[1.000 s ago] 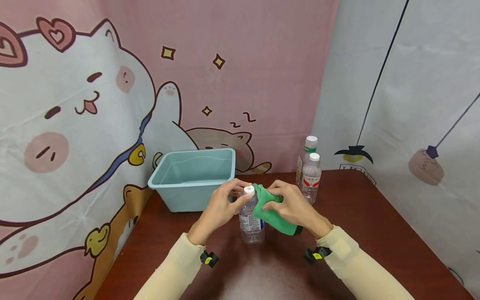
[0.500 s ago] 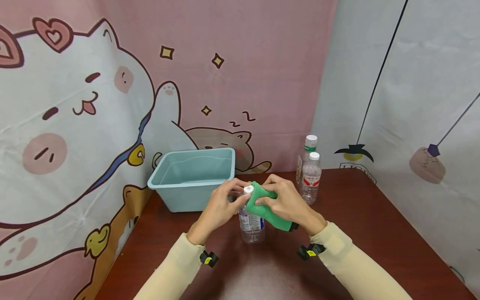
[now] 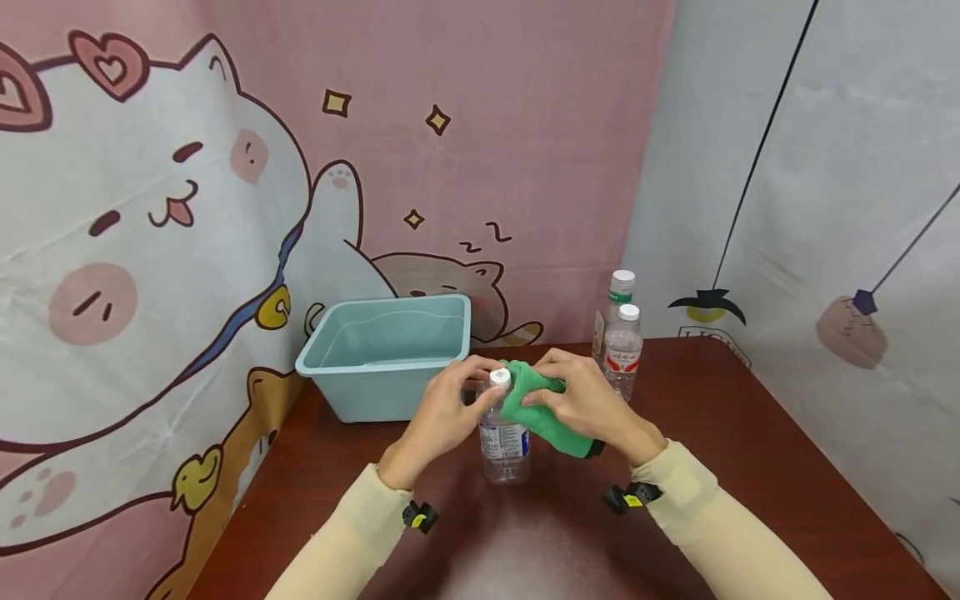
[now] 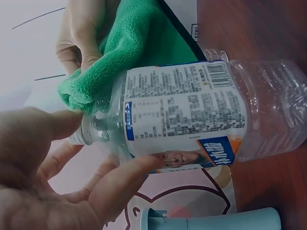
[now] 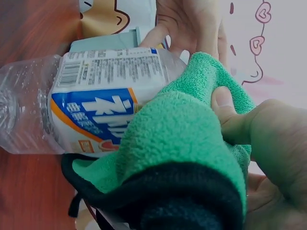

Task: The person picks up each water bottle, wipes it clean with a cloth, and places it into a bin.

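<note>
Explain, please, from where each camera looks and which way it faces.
Head: on the head, facing forward and down at the labelled plastic bottle and green cloth; left hand, right hand and cream sleeves show.
Left wrist: on that wrist, facing bottle and cloth; left hand near, right hand beyond.
Right wrist: on that wrist, facing cloth and bottle; right hand near, left hand beyond.
Both wrist views share bottle and cloth.

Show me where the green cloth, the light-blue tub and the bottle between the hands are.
Green cloth (image 5: 172, 129): right wrist view, middle of the fabric.
Light-blue tub (image 3: 375, 396): head view, front wall.
Bottle (image 4: 184, 103): left wrist view, printed label.
</note>
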`<state>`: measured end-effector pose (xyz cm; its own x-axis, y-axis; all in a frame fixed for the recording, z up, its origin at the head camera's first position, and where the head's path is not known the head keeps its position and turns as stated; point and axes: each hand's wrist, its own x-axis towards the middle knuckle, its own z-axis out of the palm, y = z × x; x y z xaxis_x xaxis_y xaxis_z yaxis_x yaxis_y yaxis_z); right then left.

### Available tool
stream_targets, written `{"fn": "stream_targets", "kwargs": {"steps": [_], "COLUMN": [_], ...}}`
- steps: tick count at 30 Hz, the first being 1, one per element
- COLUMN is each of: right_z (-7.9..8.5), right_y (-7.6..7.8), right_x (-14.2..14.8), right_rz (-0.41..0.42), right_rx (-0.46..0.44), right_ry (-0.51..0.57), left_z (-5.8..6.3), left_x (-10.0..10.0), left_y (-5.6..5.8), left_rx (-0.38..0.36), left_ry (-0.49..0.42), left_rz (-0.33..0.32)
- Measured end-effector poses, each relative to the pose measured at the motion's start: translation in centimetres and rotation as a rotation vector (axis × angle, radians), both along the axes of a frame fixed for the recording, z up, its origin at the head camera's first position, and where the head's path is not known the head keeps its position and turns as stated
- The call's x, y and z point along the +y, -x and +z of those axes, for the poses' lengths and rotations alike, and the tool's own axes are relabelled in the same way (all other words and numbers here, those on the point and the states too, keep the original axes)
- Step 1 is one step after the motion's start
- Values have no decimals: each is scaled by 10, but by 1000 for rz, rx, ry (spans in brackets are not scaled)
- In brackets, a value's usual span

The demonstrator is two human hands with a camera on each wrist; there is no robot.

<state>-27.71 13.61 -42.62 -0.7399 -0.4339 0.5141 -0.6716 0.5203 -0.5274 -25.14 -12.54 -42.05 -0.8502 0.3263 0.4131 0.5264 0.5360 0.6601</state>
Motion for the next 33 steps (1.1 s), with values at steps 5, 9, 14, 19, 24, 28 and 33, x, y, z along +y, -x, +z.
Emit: {"fn": "stream_targets", "kwargs": {"steps": [5, 9, 14, 19, 24, 28, 33], "right_z": [2, 5, 9, 8, 1, -5, -6], "right_y": [-1, -1, 0, 0, 0, 1, 0], "right_x": [10, 17, 24, 27, 28, 23, 11], "right_rz": [-18, -64, -129, -152, -144, -109, -43], "right_rx": [4, 36, 70, 74, 39, -6, -28], "right_ry": [29, 63, 127, 153, 135, 104, 78], "left_z": [0, 2, 2, 0, 2, 1, 3], "left_x": [4, 8, 13, 12, 7, 5, 4], "left_y": [-1, -1, 2, 3, 4, 6, 7], "left_rx": [3, 29, 85, 83, 28, -18, -44], "left_ry": [9, 15, 34, 0, -56, -82, -97], "left_rz": [17, 57, 111, 102, 91, 94, 88]}}
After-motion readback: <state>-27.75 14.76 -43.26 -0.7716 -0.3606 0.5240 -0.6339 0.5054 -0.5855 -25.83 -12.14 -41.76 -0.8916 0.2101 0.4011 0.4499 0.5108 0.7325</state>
